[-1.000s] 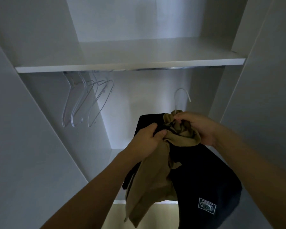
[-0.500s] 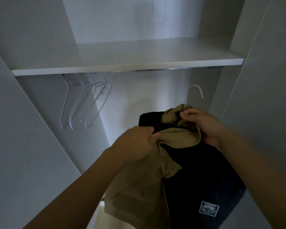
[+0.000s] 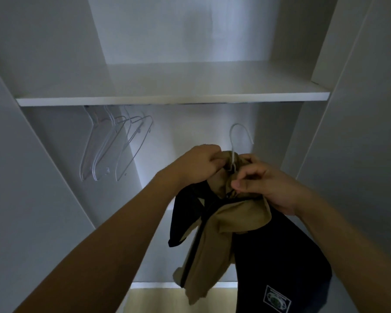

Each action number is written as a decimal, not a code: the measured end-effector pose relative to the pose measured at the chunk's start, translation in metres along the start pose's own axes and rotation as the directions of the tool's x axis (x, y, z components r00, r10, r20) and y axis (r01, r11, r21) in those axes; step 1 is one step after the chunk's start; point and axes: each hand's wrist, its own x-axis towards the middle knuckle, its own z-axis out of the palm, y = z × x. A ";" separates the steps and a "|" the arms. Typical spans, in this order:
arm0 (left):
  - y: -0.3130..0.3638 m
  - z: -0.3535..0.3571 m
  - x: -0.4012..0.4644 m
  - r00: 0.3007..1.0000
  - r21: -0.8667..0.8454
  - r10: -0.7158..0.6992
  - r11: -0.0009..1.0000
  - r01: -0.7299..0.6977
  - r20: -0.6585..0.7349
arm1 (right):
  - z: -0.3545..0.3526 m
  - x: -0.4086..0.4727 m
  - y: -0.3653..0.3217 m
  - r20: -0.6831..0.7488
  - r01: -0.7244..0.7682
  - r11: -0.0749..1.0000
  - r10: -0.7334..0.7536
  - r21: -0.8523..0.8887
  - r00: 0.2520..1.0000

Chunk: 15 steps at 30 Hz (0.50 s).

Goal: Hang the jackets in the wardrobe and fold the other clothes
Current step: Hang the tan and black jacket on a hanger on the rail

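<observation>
Dark jacket (image 3: 275,256) hangs below both hands, tan lining turned outward, white-edged patch (image 3: 277,299) low on its right side. Right hand (image 3: 266,188) pinches tan fabric at collar, thumb and fingers curled. Left hand (image 3: 196,164), fist curled, grips bunched collar just left of it. White wire hanger (image 3: 234,141) hook rises between hands. Beyond, upper left: spare hangers (image 3: 113,145) under wardrobe shelf (image 3: 172,100).

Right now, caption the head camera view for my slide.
Two hands, left hand and right hand, grip a tan-lined black jacket on a white wire hanger below the white wardrobe shelf.
</observation>
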 end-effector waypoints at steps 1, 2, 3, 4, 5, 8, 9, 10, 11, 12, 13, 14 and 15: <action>0.000 -0.010 0.000 1.000 -0.069 -0.004 0.998 0.005 0.023 | -0.005 -0.001 0.002 0.000 0.010 1.000 -0.010 -0.027 1.000; -0.003 -0.021 -0.001 0.999 -0.215 -0.007 0.976 0.014 0.032 | -0.010 -0.002 0.005 -0.004 0.014 0.999 -0.014 -0.039 1.000; -0.008 -0.031 -0.002 0.999 -0.407 -0.018 0.913 0.029 0.030 | -0.016 -0.004 0.007 -0.020 0.014 0.999 -0.015 -0.029 1.000; -0.011 -0.039 -0.004 0.999 -0.591 -0.042 0.805 0.050 0.027 | -0.021 -0.005 0.008 -0.047 0.013 1.000 -0.013 -0.001 0.999; -0.014 -0.043 -0.005 0.997 -0.725 -0.076 0.685 0.076 0.032 | -0.026 -0.006 0.009 -0.077 0.017 0.999 -0.015 0.028 0.997; -0.009 -0.030 -0.002 0.975 -0.748 -0.217 0.655 0.108 -0.049 | -0.033 -0.004 0.010 -0.153 0.045 0.998 -0.038 0.040 0.987; -0.004 -0.021 -0.001 0.955 -0.645 -0.245 0.760 0.081 -0.169 | -0.033 -0.003 0.011 -0.171 0.047 0.998 -0.039 0.042 0.985; 0.003 -0.014 -0.004 0.924 -0.488 -0.203 0.873 0.021 -0.324 | -0.032 -0.002 0.012 -0.190 0.044 0.997 -0.033 0.055 0.981; 0.008 -0.007 -0.009 0.893 -0.288 -0.070 0.955 -0.068 -0.445 | -0.032 -0.002 0.013 -0.210 0.041 0.996 -0.024 0.079 0.978; 0.010 0.000 -0.016 0.869 -0.117 0.080 0.981 -0.155 -0.488 | -0.032 -0.001 0.014 -0.227 0.038 0.994 -0.014 0.099 0.974; 0.010 0.009 -0.023 0.864 -0.016 0.168 0.980 -0.199 -0.474 | -0.032 -0.001 0.014 -0.239 0.033 0.993 -0.005 0.110 0.971; 0.009 0.018 -0.031 0.880 0.016 0.175 0.982 -0.188 -0.440 | -0.033 0.000 0.013 -0.246 0.028 0.994 0.000 0.108 0.969; 0.008 0.029 -0.038 0.911 0.007 0.131 0.990 -0.140 -0.392 | -0.032 0.001 0.011 -0.248 0.026 0.995 -0.002 0.094 0.969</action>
